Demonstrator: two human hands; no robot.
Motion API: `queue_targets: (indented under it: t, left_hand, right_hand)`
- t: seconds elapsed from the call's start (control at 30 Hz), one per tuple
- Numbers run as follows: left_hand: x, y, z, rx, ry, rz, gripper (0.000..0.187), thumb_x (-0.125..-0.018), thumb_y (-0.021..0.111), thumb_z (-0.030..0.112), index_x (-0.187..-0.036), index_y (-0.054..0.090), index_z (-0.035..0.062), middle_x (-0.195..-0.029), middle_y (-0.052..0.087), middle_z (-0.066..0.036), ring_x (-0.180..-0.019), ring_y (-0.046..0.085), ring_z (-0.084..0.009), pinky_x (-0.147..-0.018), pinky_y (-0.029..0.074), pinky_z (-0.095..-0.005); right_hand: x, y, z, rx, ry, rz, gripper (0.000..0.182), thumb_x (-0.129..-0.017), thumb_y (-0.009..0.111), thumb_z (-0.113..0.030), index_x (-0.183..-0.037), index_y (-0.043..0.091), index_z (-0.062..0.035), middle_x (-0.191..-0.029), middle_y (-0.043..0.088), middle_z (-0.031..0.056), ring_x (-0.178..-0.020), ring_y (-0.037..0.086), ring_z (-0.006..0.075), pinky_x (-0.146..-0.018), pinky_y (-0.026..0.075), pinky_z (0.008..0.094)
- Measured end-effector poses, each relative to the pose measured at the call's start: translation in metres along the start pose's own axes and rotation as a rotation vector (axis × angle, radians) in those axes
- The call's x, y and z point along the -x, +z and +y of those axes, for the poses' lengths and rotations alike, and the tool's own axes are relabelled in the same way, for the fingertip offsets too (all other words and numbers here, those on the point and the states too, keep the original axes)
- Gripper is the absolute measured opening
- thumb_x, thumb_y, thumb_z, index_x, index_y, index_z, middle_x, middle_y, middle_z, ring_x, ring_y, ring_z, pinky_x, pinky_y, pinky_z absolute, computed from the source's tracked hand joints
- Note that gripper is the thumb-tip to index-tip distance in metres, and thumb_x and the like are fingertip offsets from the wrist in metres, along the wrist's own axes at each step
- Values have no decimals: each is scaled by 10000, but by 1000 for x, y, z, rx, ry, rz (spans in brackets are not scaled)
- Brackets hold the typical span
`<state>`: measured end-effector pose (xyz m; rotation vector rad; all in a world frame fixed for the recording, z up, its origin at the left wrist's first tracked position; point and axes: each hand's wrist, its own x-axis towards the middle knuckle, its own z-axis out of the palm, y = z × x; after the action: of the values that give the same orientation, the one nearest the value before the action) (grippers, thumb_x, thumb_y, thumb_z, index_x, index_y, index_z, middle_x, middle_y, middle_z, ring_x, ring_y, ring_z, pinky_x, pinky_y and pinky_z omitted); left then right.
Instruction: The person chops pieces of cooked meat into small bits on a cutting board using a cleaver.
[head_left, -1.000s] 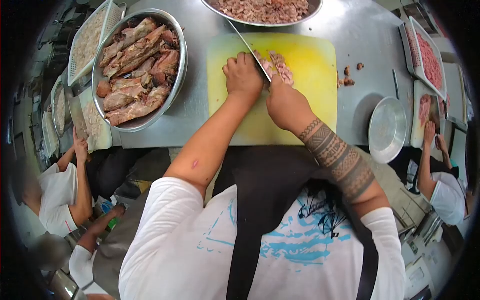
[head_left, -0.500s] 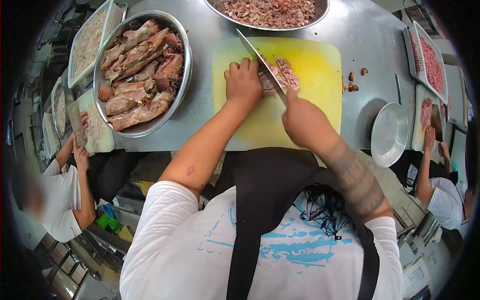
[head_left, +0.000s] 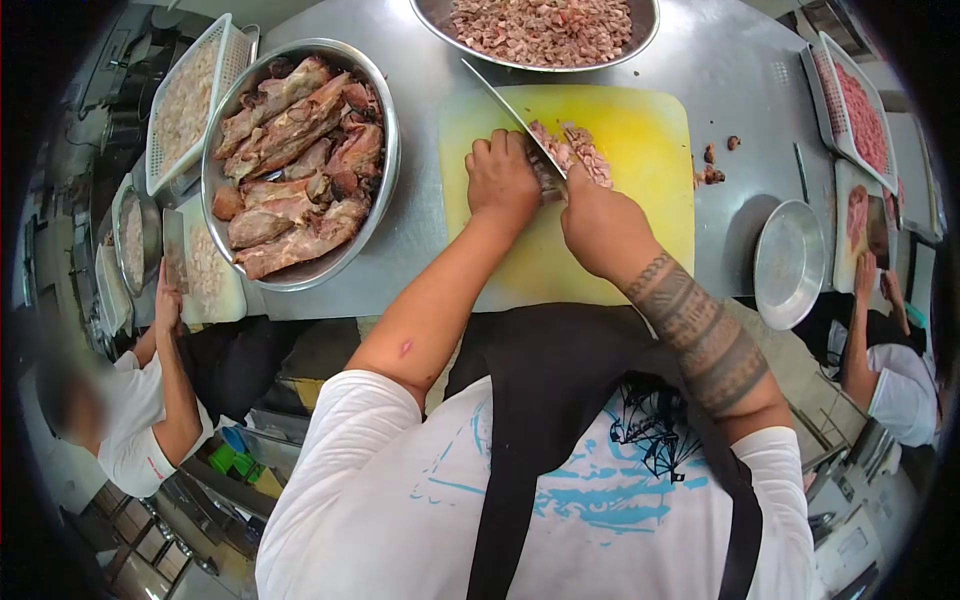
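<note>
My right hand is closed around the handle of a long knife, and its blade slants up and left across the yellow cutting board. Against the blade's left side, my left hand presses down with curled fingers on a piece of meat, mostly hidden by the hand and the knife. Chopped pink meat lies just right of the blade. Beyond the board, a steel bowl holds diced meat.
Left of the board stands a steel bowl of large browned meat pieces. Dark scraps and a round metal pan are on the right. Co-workers cut at both sides, beside white baskets.
The view has shifted a little, moving the board and bowls right and down. My knife still lies against the meat, its handle hand slightly lower. The left co-worker's cleaver and hands have moved.
</note>
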<state>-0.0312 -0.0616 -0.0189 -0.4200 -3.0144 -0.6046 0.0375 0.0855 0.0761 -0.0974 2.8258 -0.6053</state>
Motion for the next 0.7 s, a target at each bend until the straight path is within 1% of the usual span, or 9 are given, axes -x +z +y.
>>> queue_targets:
  t: [0.03, 0.13, 0.23, 0.37, 0.43, 0.53, 0.63, 0.67, 0.7]
  left_hand:
    - [-2, 1, 0, 0, 11, 8, 259, -886, 543, 136, -1119, 621, 50, -1145, 590, -133, -1059, 534, -348, -937, 420, -469]
    - [0, 8, -2, -19, -2, 41, 251, -886, 546, 138, -1110, 619, 50, -1142, 587, -134, -1058, 534, -353, -943, 421, -466]
    - [5, 7, -4, -2, 6, 56, 253, -883, 573, 147, -1110, 619, 48, -1149, 582, -131, -1068, 533, -352, -956, 420, -465]
    - [1, 5, -2, 17, -12, 27, 284, -879, 612, 173, -1132, 606, 42, -1158, 575, -137, -1082, 528, -351, -969, 419, -472]
    - [0, 2, -2, 12, -28, 11, 296, -879, 620, 182, -1138, 600, 42, -1158, 573, -140, -1086, 527, -350, -971, 419, -475]
    - [6, 1, 0, 26, -29, -2, 289, -883, 612, 188, -1133, 601, 42, -1146, 571, -143, -1081, 527, -352, -969, 420, -474]
    - [4, 6, -1, 89, -34, 60, 235, -870, 602, 144, -1077, 573, 34, -1117, 563, -171, -1053, 529, -392, -966, 423, -506]
    - [5, 7, -1, 94, -33, 60, 244, -871, 606, 153, -1080, 569, 32, -1126, 559, -171, -1060, 527, -393, -967, 422, -506]
    - [0, 7, -4, 97, -29, 70, 253, -872, 609, 161, -1084, 566, 30, -1135, 556, -171, -1067, 525, -393, -969, 421, -507]
  right_hand:
    - [7, -13, -6, 3, 2, 13, 225, -905, 533, -71, -1101, 518, 39, -759, 702, 240, -707, 713, 431, -686, 578, 537]
    - [39, -39, -29, -19, 30, -123, 214, -926, 510, -93, -1093, 516, 41, -779, 709, 244, -712, 711, 436, -687, 578, 539]
    - [14, 16, -4, -61, 30, -35, 217, -927, 513, -98, -1093, 514, 42, -788, 711, 248, -714, 711, 436, -691, 574, 538]
    - [16, -13, -10, -25, -2, 2, 218, -936, 509, -104, -1098, 510, 41, -807, 710, 258, -734, 707, 448, -705, 566, 546]
    - [39, -35, -26, -67, 41, -112, 230, -945, 503, -111, -1120, 511, 38, -831, 710, 272, -754, 704, 460, -714, 559, 556]
    - [18, 20, -5, -83, 74, -58, 243, -943, 507, -111, -1134, 510, 41, -836, 709, 275, -771, 705, 462, -731, 559, 561]
    - [2, 5, -7, -59, 15, 21, 272, -939, 528, -124, -1139, 498, 57, -822, 707, 276, -768, 705, 461, -733, 560, 562]
    - [12, -5, -11, -58, 11, 17, 272, -939, 528, -124, -1139, 498, 57, -822, 707, 276, -768, 705, 461, -733, 560, 562]
    - [26, -25, -21, -58, 47, -64, 277, -941, 534, -130, -1136, 495, 63, -818, 704, 279, -775, 706, 463, -737, 562, 560]
